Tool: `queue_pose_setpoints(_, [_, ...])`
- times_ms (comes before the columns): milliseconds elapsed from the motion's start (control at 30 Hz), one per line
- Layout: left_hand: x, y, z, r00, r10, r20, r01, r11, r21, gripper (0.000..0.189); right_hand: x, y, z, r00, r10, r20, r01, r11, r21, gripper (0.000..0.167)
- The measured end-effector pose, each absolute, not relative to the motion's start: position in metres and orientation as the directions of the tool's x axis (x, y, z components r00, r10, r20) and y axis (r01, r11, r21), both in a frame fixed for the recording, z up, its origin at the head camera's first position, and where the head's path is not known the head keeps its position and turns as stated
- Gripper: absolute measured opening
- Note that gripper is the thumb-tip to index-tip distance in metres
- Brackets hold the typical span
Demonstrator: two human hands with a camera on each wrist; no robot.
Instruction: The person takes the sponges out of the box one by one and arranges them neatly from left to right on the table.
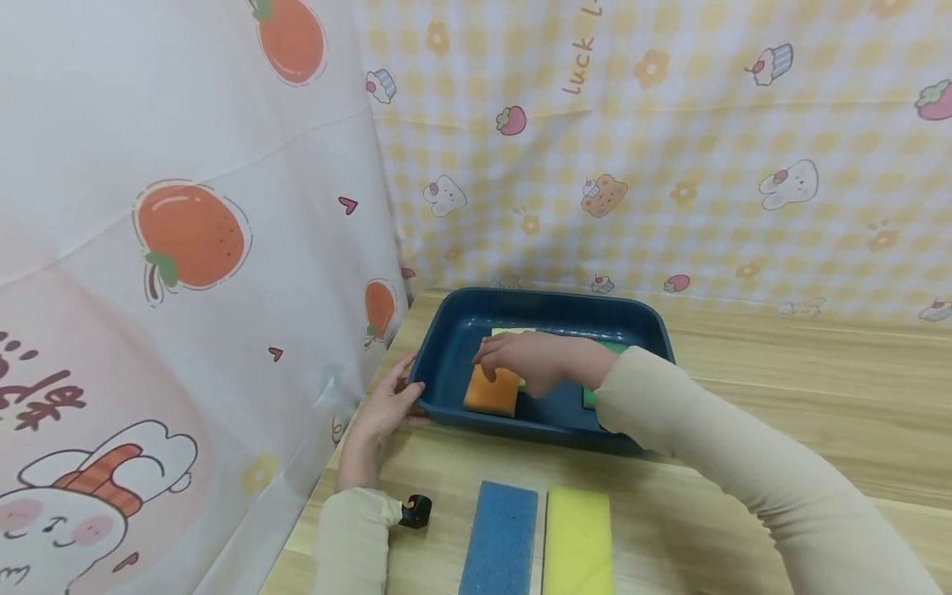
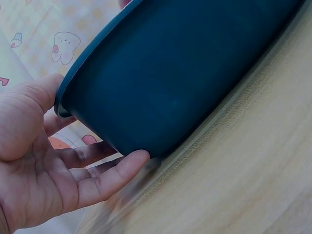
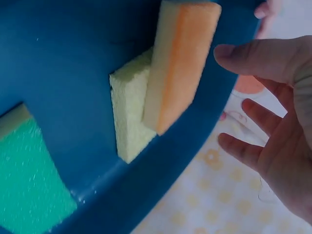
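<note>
A dark blue basin (image 1: 446, 355) stands on the table, holding an orange sponge (image 1: 492, 392), a pale yellow sponge (image 3: 130, 112) and a green sponge (image 3: 34, 180). The orange one leans against the pale one in the right wrist view. At the basin's near left corner my left hand (image 1: 387, 405) grips it, thumb at the rim and fingers along the outer wall and by its base. My right hand (image 1: 524, 355) hovers over the orange sponge with fingers spread and loosely bent. The right wrist view shows this hand (image 3: 292, 146) apart from the sponges, holding nothing.
In front of the basin, a blue sponge (image 1: 502, 537) and a yellow sponge (image 1: 580, 545) lie side by side on the wooden table (image 1: 744, 512). Printed cloth (image 1: 297, 207) hangs along the left side, and checked cloth (image 1: 669, 149) hangs behind the basin.
</note>
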State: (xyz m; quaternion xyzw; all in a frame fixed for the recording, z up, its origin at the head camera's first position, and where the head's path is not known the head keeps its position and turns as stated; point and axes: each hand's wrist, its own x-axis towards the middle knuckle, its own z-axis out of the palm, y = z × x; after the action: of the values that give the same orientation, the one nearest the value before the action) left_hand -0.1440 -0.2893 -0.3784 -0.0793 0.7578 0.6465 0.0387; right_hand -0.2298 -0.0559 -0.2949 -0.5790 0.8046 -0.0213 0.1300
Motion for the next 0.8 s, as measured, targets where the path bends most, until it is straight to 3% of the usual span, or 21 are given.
queue_pose_setpoints(400, [-0.144, -0.289, -0.378, -0.984, -0.078, -0.163, -0.173, 0.153, 0.973, 0.061, -0.227, -0.079, -0.308, -0.304, -0.914, -0.270, -0.943, 0.329, -0.053, 0.053])
queue_pose_setpoints(800, [-0.142, -0.289, -0.379, -0.984, -0.090, -0.155, -0.167, 0.158, 0.973, 0.061, -0.222, -0.087, -0.311, -0.274, -0.892, -0.361, -0.961, 0.264, 0.077, 0.049])
